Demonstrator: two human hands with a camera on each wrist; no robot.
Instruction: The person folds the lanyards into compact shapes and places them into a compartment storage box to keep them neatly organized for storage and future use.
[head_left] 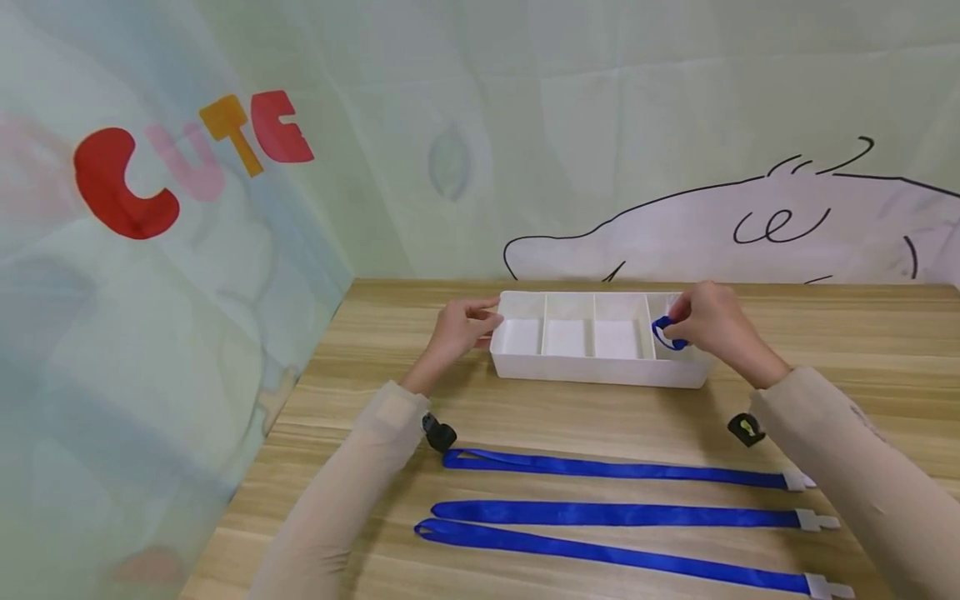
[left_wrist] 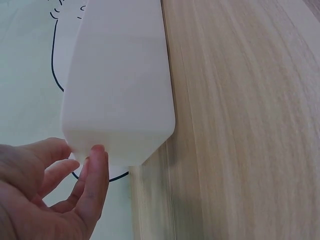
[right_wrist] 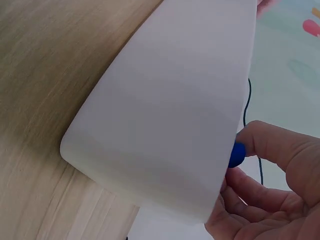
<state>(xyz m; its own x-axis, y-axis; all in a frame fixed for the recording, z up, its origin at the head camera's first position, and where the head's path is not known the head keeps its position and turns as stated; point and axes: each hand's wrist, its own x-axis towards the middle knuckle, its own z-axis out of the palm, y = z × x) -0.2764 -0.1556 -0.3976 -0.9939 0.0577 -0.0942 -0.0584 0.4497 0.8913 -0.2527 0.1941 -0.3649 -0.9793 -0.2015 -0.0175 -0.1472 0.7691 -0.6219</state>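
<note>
Gripping a looped blue strap (head_left: 663, 329) between thumb and fingers of the right hand (head_left: 712, 323), inside the three-o'clock compartment (head_left: 662, 305) of the white box (head_left: 600, 368). Touching the box's nine-o'clock end with loosely extended fingers of the left hand (head_left: 459, 327), perhaps to steady it. Apparently early on: just one strap at the box, not yet released, and none visible in the other compartments. Seemingly left: three blue straps (head_left: 622, 514), flat on the surface (head_left: 375, 333) at six o'clock from the box, white clips (head_left: 809, 520) toward three o'clock.

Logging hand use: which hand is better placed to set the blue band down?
Right hand, probably: its fingers pinch the blue band at the rightmost compartment of the white tray; the left hand touches its opposite end.
</note>
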